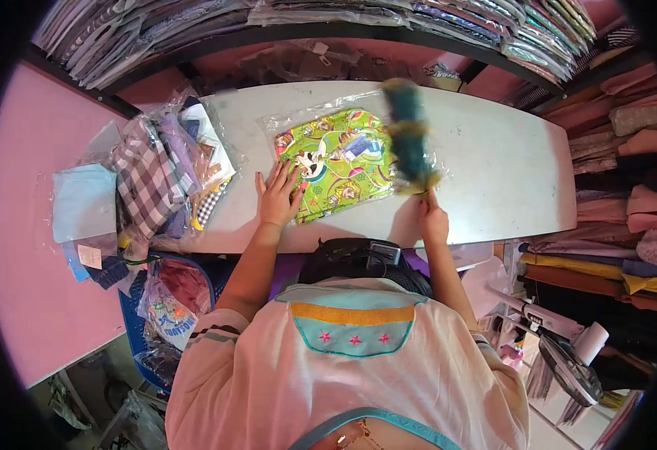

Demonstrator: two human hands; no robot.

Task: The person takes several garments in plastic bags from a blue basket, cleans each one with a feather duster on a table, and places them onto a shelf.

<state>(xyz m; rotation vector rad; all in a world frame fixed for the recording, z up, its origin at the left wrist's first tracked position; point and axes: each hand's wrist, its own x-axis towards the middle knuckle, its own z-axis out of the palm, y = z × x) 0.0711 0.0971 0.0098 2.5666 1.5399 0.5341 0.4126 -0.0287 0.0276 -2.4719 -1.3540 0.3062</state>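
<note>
A bright green cartoon-print garment [341,169] lies folded in a clear plastic bag on the white table [493,165]. My left hand [277,196] rests with fingers spread on the bag's left edge, so it is open. In my right hand [433,221], closed round its lower end, is a dark green and yellow duster [407,127]. The duster is smeared by motion and stands over the right side of the bag. Its handle is mostly hidden in my fingers.
Bagged clothes [160,161] are heaped at the table's left. Below them stands a blue basket [137,330] with more bagged items. A shelf [328,31] of packed garments spans the back. Folded clothes [606,270] fill the right side, near a fan-like device [568,367].
</note>
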